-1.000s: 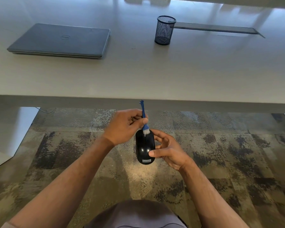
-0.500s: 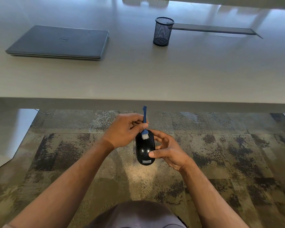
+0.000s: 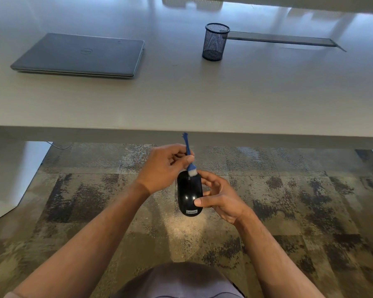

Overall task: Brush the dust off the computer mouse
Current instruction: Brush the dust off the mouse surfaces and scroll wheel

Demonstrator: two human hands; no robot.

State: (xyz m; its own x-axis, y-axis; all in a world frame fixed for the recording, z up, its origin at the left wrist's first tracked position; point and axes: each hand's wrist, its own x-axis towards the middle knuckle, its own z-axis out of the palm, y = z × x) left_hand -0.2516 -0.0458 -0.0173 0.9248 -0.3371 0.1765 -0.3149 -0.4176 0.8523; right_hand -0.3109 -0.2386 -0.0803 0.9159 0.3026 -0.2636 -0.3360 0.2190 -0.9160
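Below the near edge of the wide pale grey bench (image 3: 202, 100), above the mottled brown carpet floor (image 3: 310, 201), the work is held in mid-air. On the bench a closed grey laptop (image 3: 80, 55) and a black wire-mesh pen cup (image 3: 214, 41) are left well apart, untouched. The glossy black oval computer mouse (image 3: 189, 195) is gripped by the right hand (image 3: 219, 197), thumb pressed on its top near the labelled end and fingers (image 3: 211, 179) curled round its right side. The small brush with a blue handle and white bristles (image 3: 188, 160) is pinched by the left hand (image 3: 166, 166), fingers clamped on the handle. The bristles are set against the far end of the mouse. Brushing is judged to be under way: only the far end is being treated at this moment, and the middle, the labelled end and the sides may remain. No dust can be made out on the shiny shell, so the share already cleaned cannot be told.
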